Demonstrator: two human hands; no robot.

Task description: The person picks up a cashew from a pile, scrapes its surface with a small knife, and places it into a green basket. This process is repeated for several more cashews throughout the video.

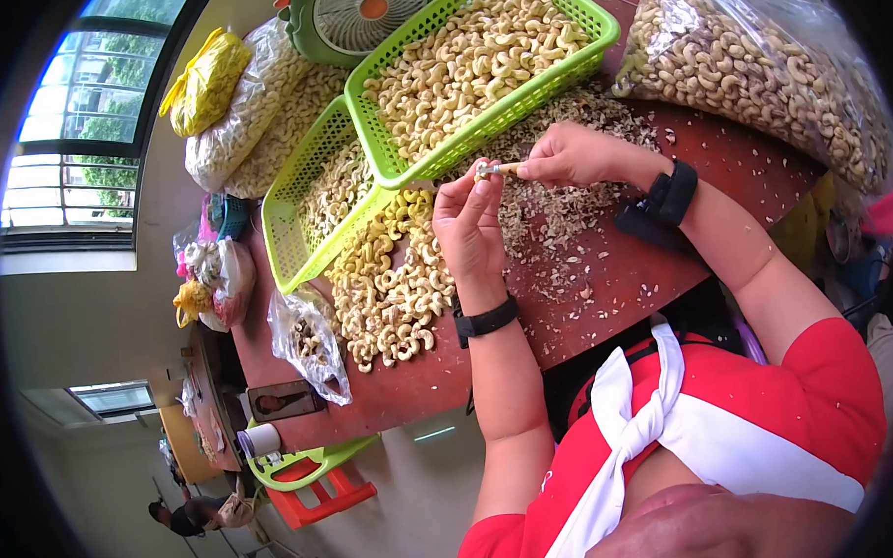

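Observation:
My left hand point(469, 224) is raised over the table, thumb and fingers pinched on a small cashew nut point(479, 176) that its fingertips partly cover. From the right, my right hand point(575, 156) grips a small knife point(507, 169) with a light brown handle. Its short metal tip meets the nut between the two hands. Beneath them lies a heap of peeled skins and crumbs point(562, 211). Loose cashews point(393, 301) are piled on the table to the left of my left hand.
A green basket of cashews point(483, 66) rests partly over a second green basket point(288, 235). A large clear bag of cashews point(754, 81) stands right on the red table point(605, 308). Nearby are a fan point(368, 16), a small plastic bag point(311, 343) and a phone point(285, 400). Another person point(194, 516) is far off.

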